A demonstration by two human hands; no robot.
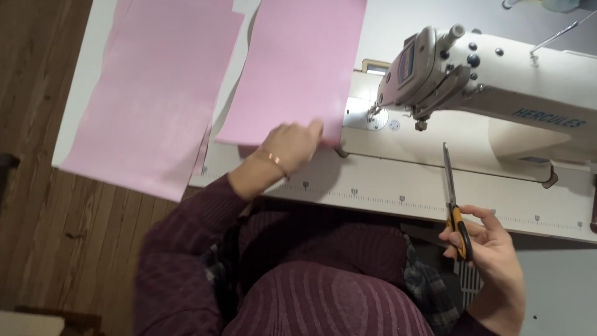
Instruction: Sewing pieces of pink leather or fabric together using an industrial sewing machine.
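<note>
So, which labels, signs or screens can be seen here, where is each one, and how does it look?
Panel: on the sewing machine head's end face; small dark rectangle, grey frame.
Lettering: on the machine arm's front; teal on cream.
Ruler strip: along the table's front edge; dark ticks on white.
No packages show.

You are pinching the near edge of a pink fabric panel [298, 68], a flat rectangular piece that is lying on the white table and reaching up to the top of the view, its right edge just beside the machine's needle area. You are holding scissors [453, 205] with orange and black handles, their closed blades pointing upward over the table's ruler strip.
</note>
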